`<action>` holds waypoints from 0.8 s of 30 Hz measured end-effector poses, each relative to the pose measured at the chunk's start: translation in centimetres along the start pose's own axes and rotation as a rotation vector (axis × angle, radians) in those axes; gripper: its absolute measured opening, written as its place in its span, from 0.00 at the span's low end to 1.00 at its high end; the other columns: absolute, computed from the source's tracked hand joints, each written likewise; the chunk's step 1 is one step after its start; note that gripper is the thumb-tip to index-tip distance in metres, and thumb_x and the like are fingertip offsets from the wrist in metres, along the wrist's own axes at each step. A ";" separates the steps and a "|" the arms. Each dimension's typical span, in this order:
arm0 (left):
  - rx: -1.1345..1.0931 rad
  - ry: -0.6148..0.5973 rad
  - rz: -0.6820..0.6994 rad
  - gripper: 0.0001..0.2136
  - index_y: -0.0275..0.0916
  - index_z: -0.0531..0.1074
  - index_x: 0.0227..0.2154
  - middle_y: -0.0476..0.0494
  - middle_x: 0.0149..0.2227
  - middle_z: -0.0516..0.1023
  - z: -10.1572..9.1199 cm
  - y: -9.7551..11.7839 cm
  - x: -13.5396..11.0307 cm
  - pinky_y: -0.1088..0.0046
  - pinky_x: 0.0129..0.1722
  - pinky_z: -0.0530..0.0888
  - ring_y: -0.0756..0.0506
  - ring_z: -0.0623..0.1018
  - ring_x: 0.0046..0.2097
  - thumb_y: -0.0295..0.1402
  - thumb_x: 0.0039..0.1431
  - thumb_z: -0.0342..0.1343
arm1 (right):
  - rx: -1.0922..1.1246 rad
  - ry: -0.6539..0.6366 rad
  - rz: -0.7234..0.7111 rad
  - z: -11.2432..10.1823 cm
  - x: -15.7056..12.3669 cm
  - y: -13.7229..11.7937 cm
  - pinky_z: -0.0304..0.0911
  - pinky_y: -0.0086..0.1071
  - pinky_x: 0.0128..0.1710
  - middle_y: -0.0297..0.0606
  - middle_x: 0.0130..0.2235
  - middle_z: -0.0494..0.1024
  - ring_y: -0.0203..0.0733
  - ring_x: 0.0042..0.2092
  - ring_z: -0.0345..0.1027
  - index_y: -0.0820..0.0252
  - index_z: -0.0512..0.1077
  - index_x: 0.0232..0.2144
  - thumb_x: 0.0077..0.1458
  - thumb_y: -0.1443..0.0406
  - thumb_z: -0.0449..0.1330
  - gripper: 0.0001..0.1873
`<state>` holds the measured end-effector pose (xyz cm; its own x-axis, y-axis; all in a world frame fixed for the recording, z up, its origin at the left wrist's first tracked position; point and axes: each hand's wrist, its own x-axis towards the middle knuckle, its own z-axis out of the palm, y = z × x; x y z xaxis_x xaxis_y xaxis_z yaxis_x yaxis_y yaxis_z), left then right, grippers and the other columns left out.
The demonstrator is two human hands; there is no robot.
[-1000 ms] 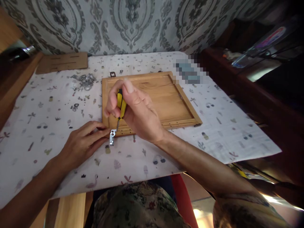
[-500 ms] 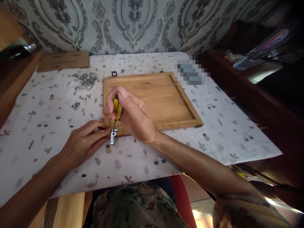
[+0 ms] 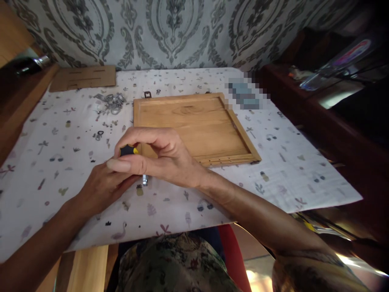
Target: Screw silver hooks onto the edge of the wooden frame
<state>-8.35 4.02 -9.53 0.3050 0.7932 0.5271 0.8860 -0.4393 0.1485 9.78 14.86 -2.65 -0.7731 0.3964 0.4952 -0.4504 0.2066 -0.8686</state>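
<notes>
My right hand (image 3: 164,158) is closed around a screwdriver; the end of its black and yellow handle (image 3: 128,150) shows between thumb and forefinger. Its shaft and tip are hidden. Below that, my left hand (image 3: 100,184) is closed at the near left corner of a framed wooden panel (image 3: 194,125), its fingertips pinching at a small silver metal latch (image 3: 145,180). The right hand covers most of the left fingers and the upper part of the latch. The panel lies flat, with several small dark holes along its near rail.
On the patterned cloth (image 3: 170,211) lie a pile of metal hardware (image 3: 113,103) and several loose small pieces, left of the panel. A flat cardboard piece (image 3: 82,77) is at the back left. A brown metal clasp (image 3: 147,94) sits at the panel's far edge. A blurred-out object (image 3: 246,95) lies right.
My right hand has moved left and tipped the screwdriver, so its handle end now faces me above my left hand. The left hand and the panel stay in place.
</notes>
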 end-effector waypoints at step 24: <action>-0.065 -0.058 -0.009 0.06 0.48 0.74 0.47 0.46 0.45 0.80 -0.4 0.4 0.4 0.66 0.41 0.82 0.44 0.81 0.46 0.34 0.71 0.55 | -0.205 -0.037 0.055 -2.3 -0.1 -0.8 0.61 0.24 0.26 0.24 0.26 0.69 0.29 0.30 0.63 0.54 0.69 0.26 0.58 0.51 0.65 0.17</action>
<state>-8.00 4.04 -8.93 0.3187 0.8195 0.4762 0.8649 -0.4570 0.2077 11.19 16.72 -2.06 -0.8116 0.3797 0.4440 -0.3100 0.3643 -0.8782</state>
